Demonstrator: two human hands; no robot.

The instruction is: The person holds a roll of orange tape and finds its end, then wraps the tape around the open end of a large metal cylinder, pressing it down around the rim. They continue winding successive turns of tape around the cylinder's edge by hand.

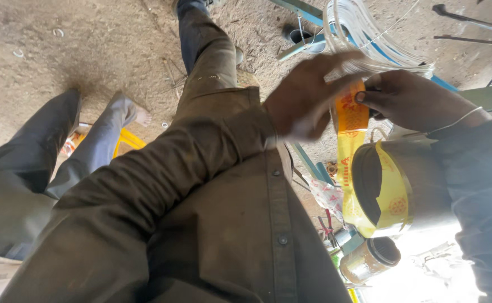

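Observation:
My right hand (411, 100) pinches a strip of yellow-orange printed tape (351, 115) against a coil of clear white tubing (369, 39); its thumb presses on the strip. From there the strip runs down to a large roll of the same yellow tape (395, 196), which hangs beside my right forearm. My left hand (308, 95) is blurred with motion. Its fingers are spread just left of the tape and coil and hold nothing. My brown sleeve crosses the middle of the view.
Another person's legs in grey trousers (27, 163) and a bare foot (142, 116) are at the left, over a yellow stool (127, 140). A blue metal frame (308, 11), a rusty metal cylinder (369, 259) and red-handled pliers (327, 224) lie on the dirt floor.

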